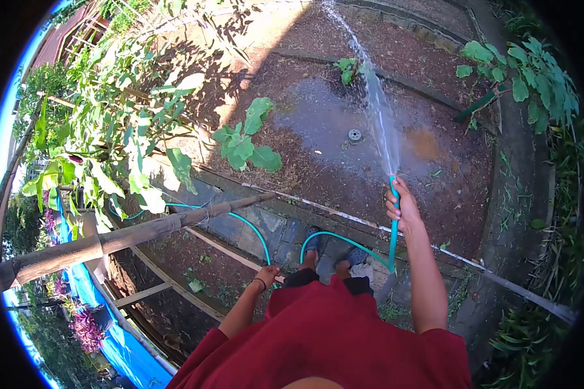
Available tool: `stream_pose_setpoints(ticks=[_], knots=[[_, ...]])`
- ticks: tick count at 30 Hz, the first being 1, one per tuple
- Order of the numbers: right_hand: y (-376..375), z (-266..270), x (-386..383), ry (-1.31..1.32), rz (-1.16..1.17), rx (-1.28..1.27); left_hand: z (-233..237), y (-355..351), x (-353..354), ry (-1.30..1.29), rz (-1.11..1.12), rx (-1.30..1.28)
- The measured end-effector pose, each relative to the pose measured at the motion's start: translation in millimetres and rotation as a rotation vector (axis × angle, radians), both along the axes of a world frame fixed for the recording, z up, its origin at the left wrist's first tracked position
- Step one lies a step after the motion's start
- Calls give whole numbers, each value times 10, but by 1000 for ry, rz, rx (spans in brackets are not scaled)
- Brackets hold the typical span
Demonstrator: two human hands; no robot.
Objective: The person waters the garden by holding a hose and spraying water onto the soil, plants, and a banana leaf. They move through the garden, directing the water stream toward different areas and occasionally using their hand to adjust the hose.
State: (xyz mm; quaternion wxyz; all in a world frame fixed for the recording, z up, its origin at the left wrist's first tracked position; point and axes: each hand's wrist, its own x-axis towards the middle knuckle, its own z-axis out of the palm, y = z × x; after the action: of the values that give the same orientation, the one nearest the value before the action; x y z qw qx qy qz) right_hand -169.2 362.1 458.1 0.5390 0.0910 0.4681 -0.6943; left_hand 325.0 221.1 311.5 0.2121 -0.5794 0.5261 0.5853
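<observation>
My right hand (403, 206) is wrapped round the upper end of a green hose (394, 243). Water (377, 104) sprays from the hose end, up and away over the soil bed. Low in front of my body, my left hand (268, 275) is closed on a lower stretch of the same hose, which loops across the paving by my feet. A small leafy plant (348, 69) stands beside the spray, and a larger one (243, 141) grows left of the wet soil (331, 117). On the wet soil lies a small round grey object (354, 135).
A thick bamboo pole (110, 241) crosses at the left. A thin pale pole (480, 270) runs along the bed's near edge. Tall leafy plants (120, 104) crowd the left, another plant (542, 78) the right. Blue sheeting (120, 343) hangs at lower left. My sandalled feet stand on paving (285, 236).
</observation>
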Motion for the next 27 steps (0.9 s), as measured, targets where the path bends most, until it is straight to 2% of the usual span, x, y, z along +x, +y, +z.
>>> stream_pose_setpoints(ticks=[11,19,27], knots=[[67,37,35,2,46,50,-78,7,9,-8,-29,-7],[-196,184,118,12,191,32,-29,4,-19,-14,-54,-30],[-272,209,101,3,170,-19,-154,25,86,14,-16,2]])
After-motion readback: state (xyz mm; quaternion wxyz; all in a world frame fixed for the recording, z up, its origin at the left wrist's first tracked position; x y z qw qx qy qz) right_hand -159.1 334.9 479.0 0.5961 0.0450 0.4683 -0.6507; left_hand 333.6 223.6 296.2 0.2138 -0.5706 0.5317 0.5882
